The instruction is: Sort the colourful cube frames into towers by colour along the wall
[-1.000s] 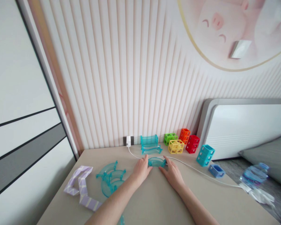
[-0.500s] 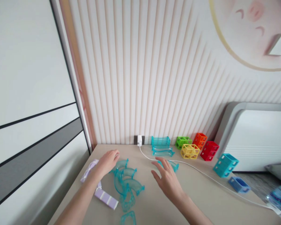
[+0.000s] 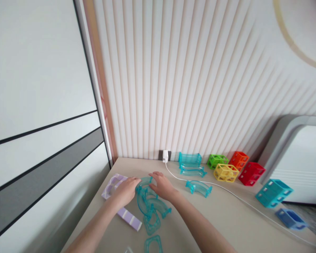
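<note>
My left hand [image 3: 129,190] has its fingers closed at the left end of the rearmost curved, see-through teal tube [image 3: 145,181]. From the other side, my right hand [image 3: 161,185] bends its fingers round the right end of the same tube. More curved teal tubes [image 3: 159,206] lie in a pile just below my hands. A flat teal frame piece [image 3: 152,226] touches the pile's near end, and another teal frame [image 3: 153,244] lies closer to me. Beside my left wrist is a lilac checked piece [image 3: 113,182], partly covered, with a lilac strip [image 3: 130,219] nearer me.
Straight teal tubes [image 3: 191,160] lie by the wall, with one curved tube [image 3: 198,188] before them. Green [image 3: 217,161], yellow [image 3: 225,172], orange [image 3: 238,160], red [image 3: 252,173], teal [image 3: 274,193] and blue [image 3: 291,219] blocks stand at right. A white cable [image 3: 226,190] crosses the table from a charger [image 3: 165,156].
My right hand has moved left from the lone curved tube to the pile and closed round a tube there. My left hand has come to that tube's left end. The view has shifted left.
</note>
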Demonstrator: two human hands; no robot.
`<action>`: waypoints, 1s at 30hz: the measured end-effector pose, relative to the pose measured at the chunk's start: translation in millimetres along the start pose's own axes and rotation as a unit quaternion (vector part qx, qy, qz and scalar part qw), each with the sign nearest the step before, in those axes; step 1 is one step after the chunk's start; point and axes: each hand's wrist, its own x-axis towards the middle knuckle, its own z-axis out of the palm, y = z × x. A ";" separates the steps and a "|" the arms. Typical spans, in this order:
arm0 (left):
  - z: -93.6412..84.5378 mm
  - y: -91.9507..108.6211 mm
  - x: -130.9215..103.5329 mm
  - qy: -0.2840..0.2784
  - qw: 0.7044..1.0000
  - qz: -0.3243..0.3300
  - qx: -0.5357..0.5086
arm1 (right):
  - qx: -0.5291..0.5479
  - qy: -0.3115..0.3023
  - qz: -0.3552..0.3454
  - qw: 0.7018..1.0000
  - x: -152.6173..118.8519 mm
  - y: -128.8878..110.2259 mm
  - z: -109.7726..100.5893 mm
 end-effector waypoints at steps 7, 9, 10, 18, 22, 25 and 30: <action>1.5 -3.9 8.3 -0.021 0.999 -0.030 0.015 | 0.023 0.006 0.019 1.000 12.7 4.4 6.1; 2.2 -3.2 11.7 -0.020 0.999 -0.036 0.010 | 0.031 0.027 0.021 0.999 11.4 6.9 5.2; 2.5 -2.3 13.6 -0.018 0.999 -0.038 0.007 | 0.034 0.040 0.023 0.998 10.4 8.3 4.6; 8.5 14.1 26.6 0.021 0.998 -0.044 -0.035 | 0.011 0.122 0.023 0.992 -3.3 14.2 3.7; 16.4 20.8 28.7 0.036 0.997 -0.057 -0.046 | -0.020 0.144 0.002 0.989 -9.8 14.0 5.5; 20.8 24.3 29.4 0.049 0.995 -0.064 -0.057 | -0.041 0.162 -0.010 0.986 -12.5 15.7 6.6; 21.4 30.1 31.1 0.078 0.992 -0.051 -0.084 | -0.050 0.209 -0.003 0.977 -14.4 17.2 5.7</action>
